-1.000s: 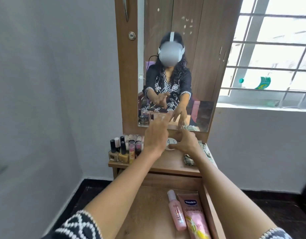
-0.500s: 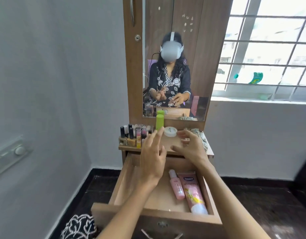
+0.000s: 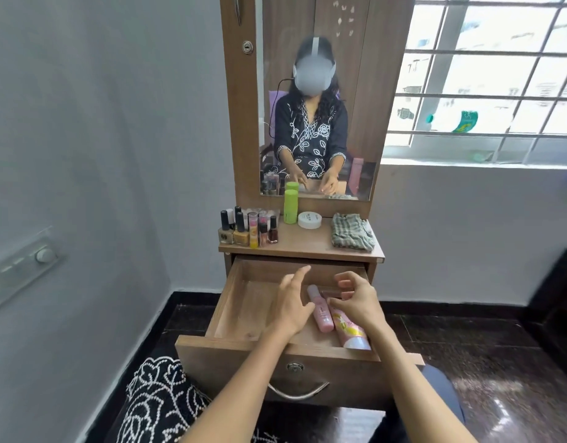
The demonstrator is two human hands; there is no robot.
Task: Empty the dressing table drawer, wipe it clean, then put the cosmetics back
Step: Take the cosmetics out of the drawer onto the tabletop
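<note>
Left hand (image 3: 290,306): over the open drawer (image 3: 244,311), fingers spread and straight, holding nothing; its edge lies just beside the pink bottle (image 3: 320,310).

Right hand (image 3: 355,298): over the drawer's right side, fingers loosely curled above the tops of the two items there, nothing pinched or held as far as the view shows.

Drawer contents: the pink bottle and a pink tube (image 3: 351,329) with a white cap, lying side by side, touching, along the right wall. The left and middle of the drawer floor show bare wood.

Tabletop (image 3: 304,243) above the drawer: a cluster of nail polish bottles (image 3: 244,230) at the left; a green bottle (image 3: 290,206) upright near the mirror (image 3: 317,100); a white round jar (image 3: 309,219) just beside it; a folded striped cloth (image 3: 351,231) at the right.

Progress, as judged: the cloth folded aside and the bare wood suggest the emptying and wiping are done. The return stage appears begun, with two items in place. Left to go back: the nail polishes, the green bottle and the white jar.
</note>
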